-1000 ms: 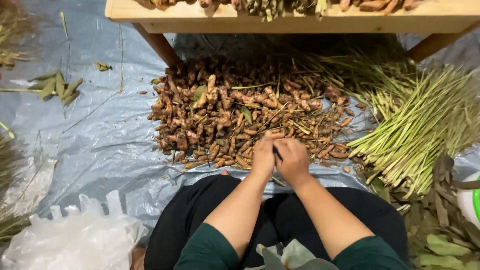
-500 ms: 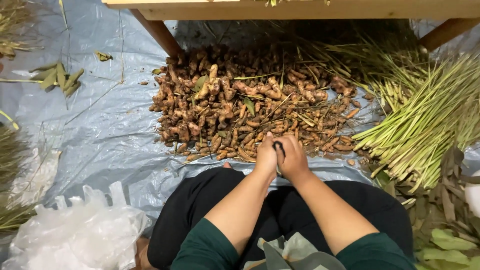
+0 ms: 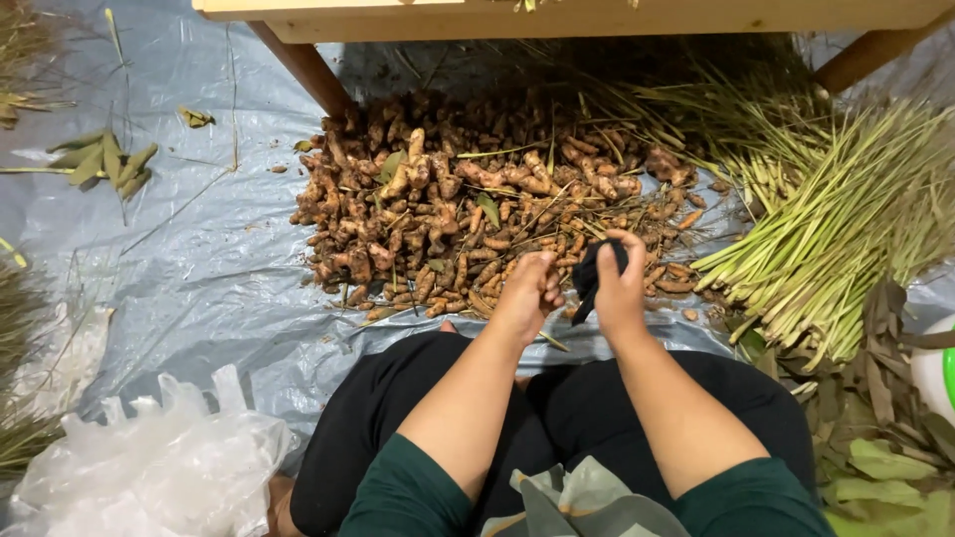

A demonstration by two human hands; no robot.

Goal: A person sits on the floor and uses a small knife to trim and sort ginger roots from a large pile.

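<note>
I sit on the floor facing a heap of brown turmeric-like roots [image 3: 468, 209] spread on a grey plastic sheet [image 3: 199, 259]. My right hand [image 3: 617, 288] grips a small black object [image 3: 589, 270], possibly a bag or cloth, at the heap's near edge. My left hand [image 3: 527, 293] is just beside it with its fingers curled; whether it holds anything is hidden. Both forearms reach out over my black-clad lap.
A bundle of green lemongrass stalks [image 3: 826, 219] lies to the right, with dry and green leaves [image 3: 885, 438] nearer me. A wooden table [image 3: 557, 15] stands over the heap, its legs at both sides. Crumpled clear plastic bags [image 3: 139, 467] lie at lower left. Loose leaves [image 3: 99, 164] sit far left.
My hands, pressed together a second ago, have drawn slightly apart. The black object now shows more clearly in my right hand. The view has shifted a little.
</note>
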